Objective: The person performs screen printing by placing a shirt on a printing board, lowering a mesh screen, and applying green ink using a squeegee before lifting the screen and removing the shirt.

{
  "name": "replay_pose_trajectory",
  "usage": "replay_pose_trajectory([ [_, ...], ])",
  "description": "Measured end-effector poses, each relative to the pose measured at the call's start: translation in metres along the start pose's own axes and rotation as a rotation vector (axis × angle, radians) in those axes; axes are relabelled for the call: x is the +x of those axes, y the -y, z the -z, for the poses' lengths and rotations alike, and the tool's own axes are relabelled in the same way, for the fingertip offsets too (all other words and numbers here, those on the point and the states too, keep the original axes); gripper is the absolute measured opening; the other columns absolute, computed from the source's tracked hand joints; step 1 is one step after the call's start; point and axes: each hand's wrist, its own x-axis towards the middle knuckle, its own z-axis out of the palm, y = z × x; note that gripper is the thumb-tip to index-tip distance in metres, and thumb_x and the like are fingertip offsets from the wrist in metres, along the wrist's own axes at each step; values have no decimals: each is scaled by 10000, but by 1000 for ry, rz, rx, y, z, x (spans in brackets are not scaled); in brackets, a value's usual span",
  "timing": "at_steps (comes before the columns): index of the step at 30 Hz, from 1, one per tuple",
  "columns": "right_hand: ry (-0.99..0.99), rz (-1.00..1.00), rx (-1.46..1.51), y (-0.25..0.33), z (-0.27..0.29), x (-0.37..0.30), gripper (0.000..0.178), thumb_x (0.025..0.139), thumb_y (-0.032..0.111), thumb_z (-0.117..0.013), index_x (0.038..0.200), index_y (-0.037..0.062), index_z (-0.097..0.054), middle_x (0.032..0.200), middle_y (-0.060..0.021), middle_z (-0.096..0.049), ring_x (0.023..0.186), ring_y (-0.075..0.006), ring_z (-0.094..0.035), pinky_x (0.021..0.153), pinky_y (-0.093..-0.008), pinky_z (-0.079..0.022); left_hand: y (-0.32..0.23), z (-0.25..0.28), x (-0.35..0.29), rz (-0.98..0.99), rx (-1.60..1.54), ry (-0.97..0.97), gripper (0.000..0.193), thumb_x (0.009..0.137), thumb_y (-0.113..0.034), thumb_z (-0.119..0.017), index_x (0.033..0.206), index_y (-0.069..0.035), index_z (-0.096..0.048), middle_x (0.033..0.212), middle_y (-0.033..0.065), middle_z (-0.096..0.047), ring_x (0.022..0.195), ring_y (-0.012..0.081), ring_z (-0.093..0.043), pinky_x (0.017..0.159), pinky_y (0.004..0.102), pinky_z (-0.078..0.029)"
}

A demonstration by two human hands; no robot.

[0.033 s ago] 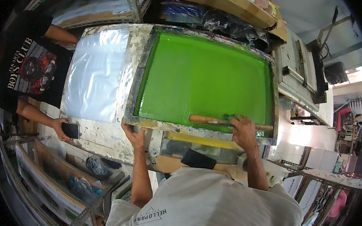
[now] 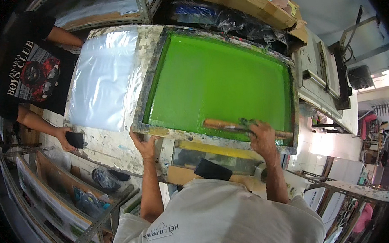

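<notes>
A large screen-printing frame (image 2: 155,132) with a bright green mesh (image 2: 228,83) lies on the paint-stained table. My left hand (image 2: 145,147) grips the near left corner of that frame, its thumb over the edge and some fingers hidden beneath. Inside the near edge of the mesh rests a long wooden squeegee (image 2: 219,123), slanting down to the right. My right hand (image 2: 263,139) is closed around its right half, and a dark green-smeared patch shows by the fingers. The squeegee's lower blade edge is hard to make out.
Left of the frame lies a shiny translucent sheet (image 2: 101,83). A co-worker (image 2: 33,69) in a black shirt stands there, a dark phone (image 2: 75,140) by one hand. A tape roll (image 2: 261,173) and black flat object (image 2: 213,170) sit near me. Cardboard (image 2: 249,2) lies behind.
The squeegee and my right hand have shifted slightly away from me over the green mesh. My left hand stays at the frame's corner.
</notes>
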Motion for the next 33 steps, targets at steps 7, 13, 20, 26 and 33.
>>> replay_pose_trajectory([
  [7,229,-98,75,-36,-29,7,539,593,90,-696,1120,57,-585,1181,-282,-547,1139,-438,-494,981,-573,-326,-23,-7,7,-241,74,-10,995,451,-310,-905,1272,-8,-431,1436,159,-330,1278,318,-367,1044,435,-338],
  [13,120,-154,-82,-44,-75,12,675,570,175,-648,1224,57,-531,1307,-301,-437,1244,-502,-363,987,-711,-171,-28,2,9,-301,455,10,872,466,-300,-900,1189,0,-515,1482,174,-262,1311,352,-310,1041,457,-337],
  [20,-80,-74,-75,-127,-106,101,759,560,345,-556,1264,66,-503,1353,-286,-388,1245,-529,-336,1004,-714,-117,-23,2,10,-252,395,-8,777,514,-138,-841,1218,-41,-528,1486,146,-256,1233,311,-369,1012,429,-351],
  [26,-137,-57,-145,-176,-93,211,785,628,474,-568,1305,87,-483,1369,-295,-381,1265,-547,-296,995,-717,-99,-26,-2,9,-230,350,-28,679,576,-134,-804,1206,-54,-564,1467,125,-269,1197,269,-382,991,400,-362],
  [33,-184,-8,-111,-217,-87,275,803,652,474,-606,1349,111,-441,1438,-307,-261,1305,-568,-188,1005,-713,-57,-23,0,9,-264,296,15,762,584,-102,-830,1263,1,-500,1403,142,-337,1217,261,-386,992,382,-365],
])
